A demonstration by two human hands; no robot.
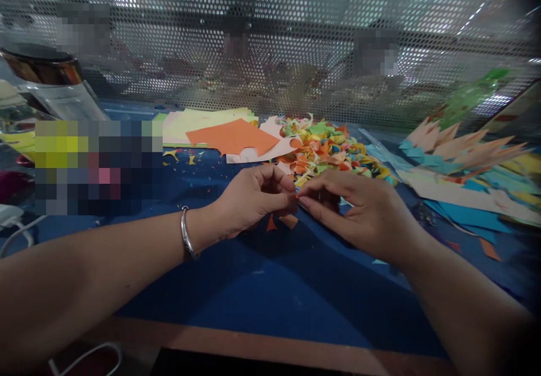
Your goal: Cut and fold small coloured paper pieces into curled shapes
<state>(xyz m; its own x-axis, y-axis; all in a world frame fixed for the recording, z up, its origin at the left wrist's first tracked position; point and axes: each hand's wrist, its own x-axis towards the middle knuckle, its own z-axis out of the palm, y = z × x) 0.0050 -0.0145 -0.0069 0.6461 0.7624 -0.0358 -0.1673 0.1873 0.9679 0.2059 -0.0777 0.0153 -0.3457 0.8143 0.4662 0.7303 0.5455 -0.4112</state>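
Note:
My left hand (257, 198), with a silver bracelet (188, 232) at the wrist, has its thumb and forefinger pinched together. My right hand (350, 204) is pinched too, and its fingertips meet those of the left. Whatever lies between the fingertips is too small to make out. Small orange paper scraps (289, 221) lie on the blue table just below the fingertips. Right behind the hands is a heap of colourful curled paper pieces (332, 147). An orange sheet (232, 138) with cut edges rests on a stack of pale sheets (177, 128) behind my left hand.
Folded pink and blue paper pieces (448, 145) and blue sheets (469, 212) lie at the right. A green bottle (473, 100) stands at the back right, a clear jar (63, 100) at the back left. A perforated metal panel (287, 43) rises behind. A white cable (23, 229) lies left.

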